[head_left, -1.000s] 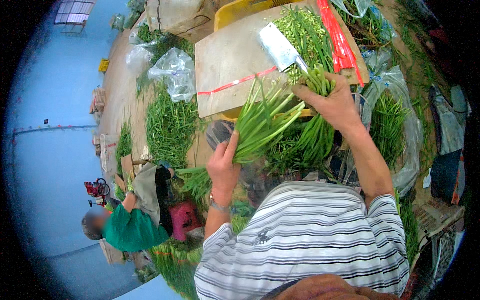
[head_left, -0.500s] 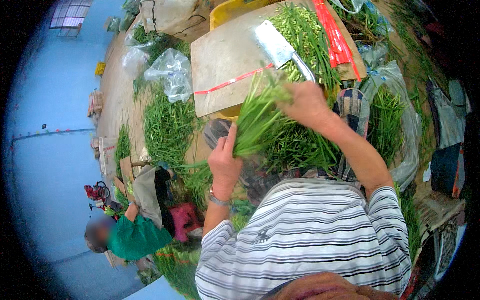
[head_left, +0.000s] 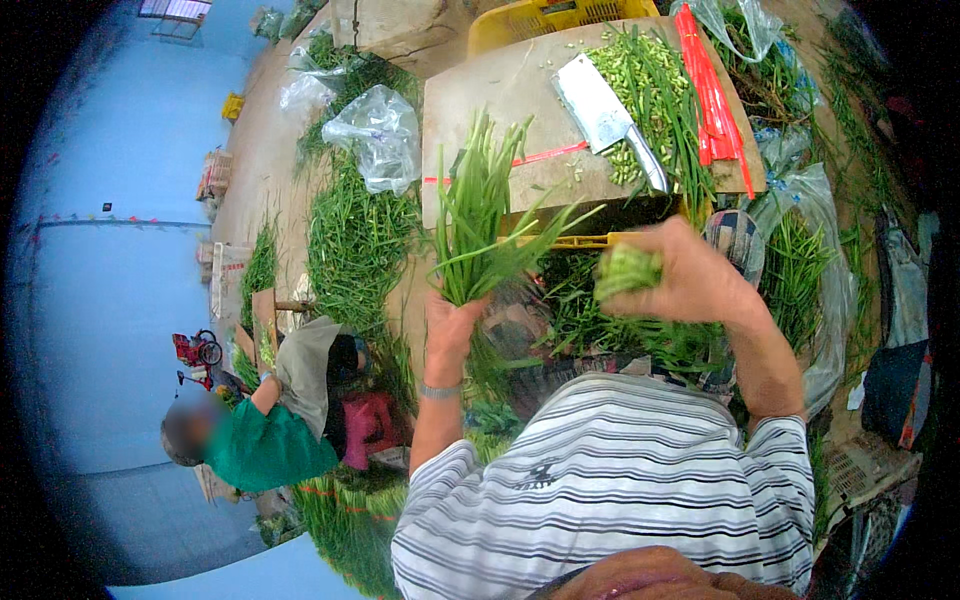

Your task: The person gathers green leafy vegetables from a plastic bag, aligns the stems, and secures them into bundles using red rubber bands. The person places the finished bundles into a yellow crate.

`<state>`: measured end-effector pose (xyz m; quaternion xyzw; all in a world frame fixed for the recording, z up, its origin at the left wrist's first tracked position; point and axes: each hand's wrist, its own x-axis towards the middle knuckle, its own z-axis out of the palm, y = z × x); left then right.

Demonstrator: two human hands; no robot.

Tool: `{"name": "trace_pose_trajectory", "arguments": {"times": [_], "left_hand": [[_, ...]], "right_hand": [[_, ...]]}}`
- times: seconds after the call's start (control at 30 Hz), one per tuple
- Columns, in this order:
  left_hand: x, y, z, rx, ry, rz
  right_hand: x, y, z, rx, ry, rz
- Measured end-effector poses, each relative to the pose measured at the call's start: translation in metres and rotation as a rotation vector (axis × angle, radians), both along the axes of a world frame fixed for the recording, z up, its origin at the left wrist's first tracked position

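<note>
My left hand (head_left: 455, 330) is closed around the lower part of a loose bunch of long green stalks (head_left: 475, 215), which look like garlic chives. Their upper ends fan out over the near left side of a wooden board. To the right, my right hand (head_left: 685, 280) grips another bunch of green stalks (head_left: 630, 272), its pale ends showing; motion blurs it. On the board (head_left: 490, 90) lie a cleaver (head_left: 600, 105), a pile of short cut stalk pieces (head_left: 640, 85), a bundle of red ties (head_left: 705, 95) and a single red tie (head_left: 550, 155).
A yellow crate (head_left: 550, 20) shows behind the board. Heaps of green stalks (head_left: 355, 235) cover the floor at left, with a clear plastic bag (head_left: 375, 135) above them. More stalks rest in my lap (head_left: 590, 300). At far left a person in green (head_left: 270, 450) sits near a pink stool (head_left: 365, 430).
My hands have moved apart. The left now holds its bunch more upright; the right has drawn down and right with a bunch. The whole view has shifted slightly.
</note>
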<state>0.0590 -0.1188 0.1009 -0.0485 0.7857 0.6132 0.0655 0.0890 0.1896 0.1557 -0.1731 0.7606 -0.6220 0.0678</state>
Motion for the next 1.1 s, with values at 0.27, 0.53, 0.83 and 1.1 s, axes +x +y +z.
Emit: {"name": "trace_pose_trajectory", "arguments": {"times": [0.27, 0.53, 0.83, 1.1], "left_hand": [[0.013, 0.01, -0.017, -0.106, -0.012, -0.285], [0.015, 0.016, -0.022, 0.065, -0.071, -0.208], [0.008, 0.011, -0.012, 0.096, -0.059, -0.066], [0.019, 0.037, -0.013, 0.11, -0.14, -0.229]], "right_hand": [[-0.049, 0.002, -0.033, -0.168, -0.28, -0.443], [-0.032, 0.034, -0.027, -1.011, -0.505, -0.539], [-0.006, 0.002, -0.033, -0.321, -0.314, -0.23], [-0.032, -0.028, -0.057, -0.58, -0.324, -0.369]]}}
